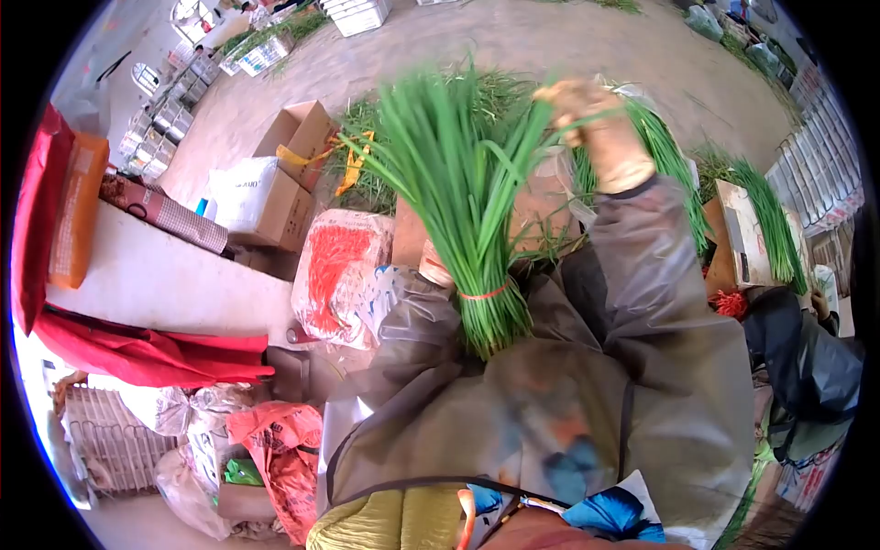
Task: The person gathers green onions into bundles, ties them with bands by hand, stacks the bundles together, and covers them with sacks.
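A thick bunch of green chives rises from my lap, its leaves fanned out at the top and its cut ends pointing towards me. A thin red band circles it near the base. My left hand shows only in part at the bunch's left side, closed around it, with its fingers mostly hidden behind the stems. Up at the right, my right hand is blurred by motion, fingers curled at the outer leaf tips. Some long blades run from the bunch to those fingers.
Loose chives lie beyond my right arm. To the left are a bag with red bands, a cardboard box and a white sack. Another person's dark sleeve is at the right, near more chives.
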Demonstrator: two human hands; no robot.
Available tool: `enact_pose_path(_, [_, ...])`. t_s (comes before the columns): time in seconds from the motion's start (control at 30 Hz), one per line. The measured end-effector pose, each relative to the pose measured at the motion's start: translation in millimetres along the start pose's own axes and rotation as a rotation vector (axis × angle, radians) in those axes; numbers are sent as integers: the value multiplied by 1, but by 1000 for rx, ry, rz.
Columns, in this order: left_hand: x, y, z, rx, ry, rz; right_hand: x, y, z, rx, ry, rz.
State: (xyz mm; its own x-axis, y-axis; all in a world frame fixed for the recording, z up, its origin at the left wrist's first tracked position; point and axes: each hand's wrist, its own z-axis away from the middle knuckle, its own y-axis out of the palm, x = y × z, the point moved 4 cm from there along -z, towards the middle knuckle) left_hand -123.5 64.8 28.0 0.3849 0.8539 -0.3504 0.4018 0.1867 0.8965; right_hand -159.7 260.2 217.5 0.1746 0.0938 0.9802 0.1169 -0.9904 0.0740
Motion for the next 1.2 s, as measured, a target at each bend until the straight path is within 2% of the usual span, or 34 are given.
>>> enact_pose_path(0.07, [-8, 22, 1, 45, 22, 76, -3, -39, -10, -98, -318, -108])
enact_pose_path(0.1, [-12, 5, -1, 34, 122, -89, -7, -52, -9, -122, -116, -298])
enact_pose_path(0.17, [-20, -9, 7, 233, 92, -206, -31, -76, -19, -148, -72, 73])
enact_pose_path(0.2, [-20, 8, 9, 112, 147, -485, -46, -73, -18, -85, -180, 406])
enact_pose_path(0.23, [-20, 14, 9, 110, 149, -484, -60, -69, -19, -16, -292, 741])
enact_pose_path(0.27, [-20, 15, 9, 51, 132, -287, -47, -49, 0, -99, -269, 966])
enact_pose_path(0.3, [-19, 13, 9, -9, 112, -90, -39, -33, 8, -50, -249, 733])
enact_pose_path(0.37, [-16, 8, 8, 46, 123, -145, -36, 0, 24, 151, -141, 249])
enact_pose_path(0.43, [-16, -4, 12, -41, 238, -416, -46, 31, 39, 200, -174, 7])
enact_pose_path(0.47, [-14, -5, 14, -38, 243, -387, -65, 30, 38, 110, -317, 359])
enact_pose_path(0.5, [-13, -5, 16, -35, 248, -357, -82, 33, 45, 116, -230, 378])
enact_pose_path(0.57, [-15, 4, 19, -584, 280, -222, -121, 46, 61, 126, -45, 331])
enact_pose_path(0.6, [-18, 45, 15, -672, 325, -386, -152, 61, 66, 177, -104, 123])
enact_pose_path(0.63, [-20, -9, 10, -714, 308, -349, -174, 76, 74, 223, -149, -88])
enact_pose_path(0.67, [-18, 15, 8, -693, 441, -490, -166, 81, 82, 106, -201, 218])
enact_pose_path(0.7, [-18, 41, 2, -659, 572, -635, -169, 73, 71, 158, -48, 362])
enact_pose_path(0.73, [-23, 22, 4, -620, 269, -842, -176, 64, 69, 154, 230, 80])
enact_pose_path(0.77, [-28, 29, 16, -697, 134, -689, -174, 58, 68, 145, 498, -205])
enact_pose_path(0.8, [-37, -5, 39, -651, 292, -592, -188, 47, 62, 111, 377, -288])
enact_pose_path(0.83, [-52, 8, 54, -765, 369, -912, -194, 39, 59, 157, 420, -420])
enact_pose_path(0.9, [-78, -1, 93, -885, 226, -886, -186, 25, 60, 133, 578, -505])
enact_pose_path(0.93, [-84, -13, 113, -878, 185, -830, -168, 25, 60, 137, 456, -510])
enact_pose_path(0.97, [-86, -27, 124, -807, 47, -836, -169, 25, 59, 142, 458, -508])
enact_pose_path(1.03, [-57, -7, 124, -740, -128, -926, -165, 25, 52, 170, 290, -331])
enact_pose_path(1.1, [-25, 2, 102, -553, -253, -986, -172, 33, 48, 217, 101, -190])
enact_pose_path(1.17, [-5, -7, 73, -387, -133, -960, -167, 52, 56, 309, 206, -276])
enact_pose_path(1.2, [-3, -8, 56, -304, -102, -846, -181, 56, 54, 319, 8, -87])
